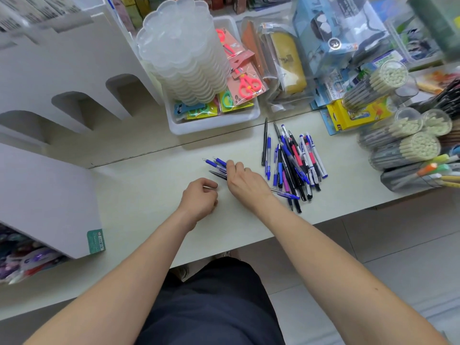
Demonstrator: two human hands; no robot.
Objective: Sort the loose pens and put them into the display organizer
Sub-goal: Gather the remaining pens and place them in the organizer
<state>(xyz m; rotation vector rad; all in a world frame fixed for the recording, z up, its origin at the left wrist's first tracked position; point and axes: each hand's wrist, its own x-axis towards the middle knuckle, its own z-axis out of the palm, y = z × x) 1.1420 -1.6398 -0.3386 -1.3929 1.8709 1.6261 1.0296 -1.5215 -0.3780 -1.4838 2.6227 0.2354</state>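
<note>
Sorting step: the right hand (240,181) has gathered a small bunch of pens (216,163), blue ones and a dark one. I judge the sorting is in hand and not far along.
Right hand: the fingers are curled round the bunch. The tips point left and the back ends come out beside the wrist.
Left hand (199,199): the fingers are curled, just beside the bunch. A thin pale thing shows at the fingertips, but I cannot tell if it is pinched.
Loose pens (295,165): a mixed pile lies on the table (149,200), near the hands, on their right.
Display organizer (74,103): white, with arched slots, it stands at the left, well apart from the pile. I see no pen in its slots.
Next move: probably to even the bunch and carry it left to one slot. This calls for a firm grip, so that no pen slips out.
Nearby: a white tray (214,124) with scissors stands behind the hands.
</note>
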